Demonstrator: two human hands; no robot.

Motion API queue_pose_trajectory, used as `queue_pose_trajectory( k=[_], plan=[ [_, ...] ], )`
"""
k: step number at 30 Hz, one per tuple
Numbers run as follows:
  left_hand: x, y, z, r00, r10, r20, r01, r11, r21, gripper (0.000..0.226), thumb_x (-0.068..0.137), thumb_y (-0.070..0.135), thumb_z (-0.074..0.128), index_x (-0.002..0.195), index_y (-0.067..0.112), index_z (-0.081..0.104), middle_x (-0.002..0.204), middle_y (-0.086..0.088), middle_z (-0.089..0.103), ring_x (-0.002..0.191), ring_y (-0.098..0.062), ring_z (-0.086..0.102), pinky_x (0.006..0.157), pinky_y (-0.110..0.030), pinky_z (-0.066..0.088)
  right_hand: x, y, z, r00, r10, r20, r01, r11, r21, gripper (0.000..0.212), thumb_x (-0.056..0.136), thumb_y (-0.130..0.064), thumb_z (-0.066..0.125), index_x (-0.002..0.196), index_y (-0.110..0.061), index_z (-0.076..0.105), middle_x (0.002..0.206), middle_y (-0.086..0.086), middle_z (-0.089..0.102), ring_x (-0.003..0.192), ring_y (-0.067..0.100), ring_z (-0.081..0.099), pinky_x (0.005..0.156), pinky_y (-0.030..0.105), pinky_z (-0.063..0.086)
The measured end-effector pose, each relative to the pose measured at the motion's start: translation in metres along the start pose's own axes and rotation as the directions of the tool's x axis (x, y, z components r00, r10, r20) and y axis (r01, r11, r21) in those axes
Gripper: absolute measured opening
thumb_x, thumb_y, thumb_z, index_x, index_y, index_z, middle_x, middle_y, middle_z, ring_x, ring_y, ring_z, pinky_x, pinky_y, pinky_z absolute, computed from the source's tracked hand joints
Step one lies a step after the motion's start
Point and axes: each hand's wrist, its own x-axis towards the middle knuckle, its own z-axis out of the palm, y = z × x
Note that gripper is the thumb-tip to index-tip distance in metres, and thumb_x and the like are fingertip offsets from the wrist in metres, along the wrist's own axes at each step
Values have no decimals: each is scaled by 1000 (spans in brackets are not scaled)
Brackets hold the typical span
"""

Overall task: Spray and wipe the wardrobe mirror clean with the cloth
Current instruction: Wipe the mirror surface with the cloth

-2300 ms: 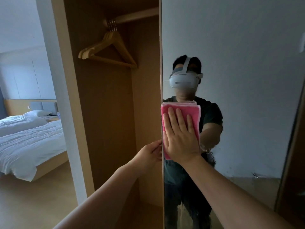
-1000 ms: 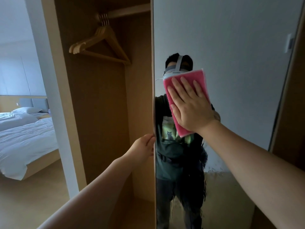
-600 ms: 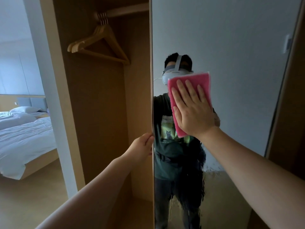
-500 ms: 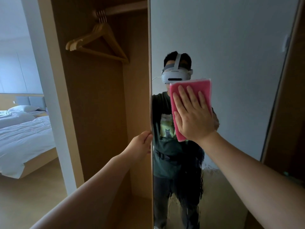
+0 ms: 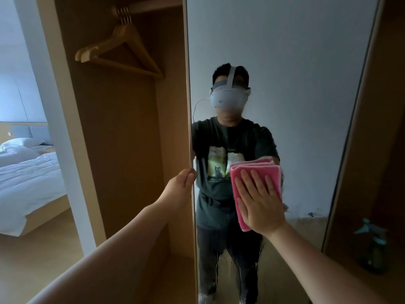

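Note:
The tall wardrobe mirror (image 5: 295,84) fills the right half of the view on an open door. My right hand (image 5: 259,205) lies flat with spread fingers on a folded pink cloth (image 5: 252,170), pressing it against the glass at about waist height of my reflection. My left hand (image 5: 182,187) grips the door's left edge (image 5: 189,106), fingers curled round it. Wet streaks show low on the glass. A spray bottle (image 5: 372,246) with a teal head stands in shadow at the lower right.
The open wardrobe (image 5: 122,150) left of the door holds wooden hangers (image 5: 118,51) on a rail. Further left, a white wall edge (image 5: 54,128) and a bed (image 5: 26,178) with white bedding on a wooden floor. A dark wooden panel (image 5: 383,128) borders the mirror's right side.
My right hand has slid the pink cloth down the glass from head height of the reflection to waist height. My left hand keeps its hold on the door edge.

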Motion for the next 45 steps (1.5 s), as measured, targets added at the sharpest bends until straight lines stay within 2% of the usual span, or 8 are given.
queue_pose_trajectory(
  k=[4,11,17,25,28,33,43,45],
  plan=[
    [-1,2,1,1000,-15,5,15,1000,2,20,101,34,35,100,29,55,82,7,61,75,-11,60,71,-35,54,0,2,-4,1000,-8,-3,8,1000,8,60,100,-37,29,153,-12,20,161,11,14,147,33,14,120,51,7],
    [0,2,3,1000,-22,-2,22,1000,-2,21,102,32,35,99,27,56,80,7,60,72,-10,58,70,-34,53,13,20,-15,998,-66,-15,66,998,22,61,94,-34,38,150,-12,28,156,11,27,146,31,19,119,51,15],
    [-2,3,3,1000,-11,-20,11,1000,17,22,102,34,34,89,36,52,80,6,62,69,-8,59,59,-23,47,43,55,-30,994,-96,-59,95,995,-21,58,95,-34,36,148,-13,31,156,10,24,146,31,18,118,52,15],
    [-3,5,2,1000,-16,-10,16,1000,13,22,102,33,34,96,26,55,80,4,60,71,-11,58,69,-36,54,102,103,-57,997,54,-54,-58,995,-85,59,97,-40,28,148,-9,32,156,15,27,143,37,23,118,50,6],
    [-3,3,2,1000,-19,1,19,1000,6,25,102,34,34,93,25,56,81,-1,61,68,-13,56,67,-40,55,114,112,-65,991,116,-69,-121,990,-67,59,97,-40,30,148,-10,32,155,17,29,143,38,23,118,51,8],
    [-3,3,2,1000,-26,-8,26,1000,5,26,101,35,34,82,35,53,72,4,57,61,-12,53,60,-38,54,112,107,-67,983,150,-101,-157,985,-68,59,97,-39,33,148,-10,33,155,17,30,143,38,25,117,51,10],
    [-5,2,0,1000,-18,-5,18,1000,3,25,101,36,35,85,35,54,82,-2,63,75,-25,62,68,-43,55,77,96,-56,958,281,-50,-283,958,-41,59,99,-38,27,151,-9,23,157,17,25,145,36,19,120,49,7],
    [-5,1,1,1000,-19,-12,19,1000,0,25,101,36,35,83,37,54,79,0,62,71,-22,60,65,-41,55,65,93,-53,950,310,-33,-311,950,-30,59,99,-38,25,151,-9,23,156,18,27,144,37,20,119,50,8]
  ],
)
